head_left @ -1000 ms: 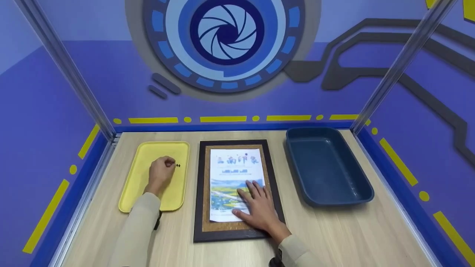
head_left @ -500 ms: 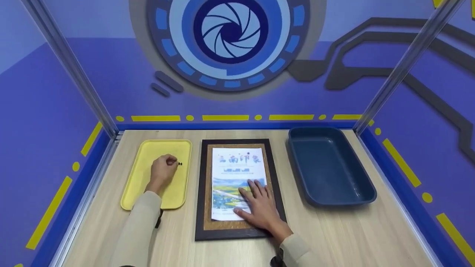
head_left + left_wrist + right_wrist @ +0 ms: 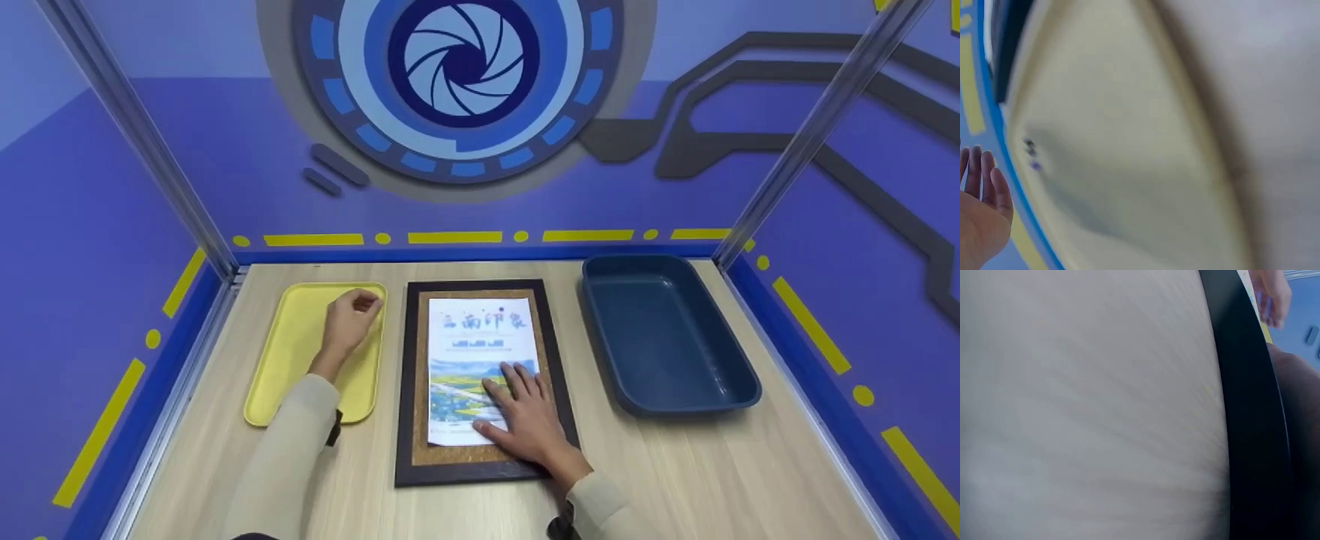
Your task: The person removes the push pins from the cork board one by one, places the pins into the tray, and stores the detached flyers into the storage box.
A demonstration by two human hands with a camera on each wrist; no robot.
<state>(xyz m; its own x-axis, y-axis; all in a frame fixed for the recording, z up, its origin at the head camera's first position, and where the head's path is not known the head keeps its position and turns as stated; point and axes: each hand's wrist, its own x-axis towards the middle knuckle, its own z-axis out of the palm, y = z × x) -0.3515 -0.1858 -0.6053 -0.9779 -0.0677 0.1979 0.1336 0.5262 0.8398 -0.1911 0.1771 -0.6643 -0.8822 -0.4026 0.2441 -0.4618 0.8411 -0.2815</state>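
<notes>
The left hand [image 3: 349, 328] of the person is above the far right corner of the yellow tray [image 3: 285, 364], palm turned inward. Its fingers are bent and near each other in the head view; I cannot tell whether they hold something. In the left wrist view, two small dark pieces [image 3: 1030, 147] and a purple one [image 3: 1035, 166] lie in the tray, close to its edge, too blurred to name.

The right hand [image 3: 527, 421] rests flat, with fingers spread apart, on the lower right part of a printed sheet [image 3: 454, 394]. This sheet, with large Chinese characters above a coloured landscape, lies on a cork board [image 3: 446, 455] inside a dark frame [image 3: 465, 475], just beside the tray. A small dark round spot [image 3: 502, 309] is near the characters. To the right of the frame, apart from it, a dark blue tub [image 3: 660, 360] stands on the wooden bench [image 3: 360, 480].
</notes>
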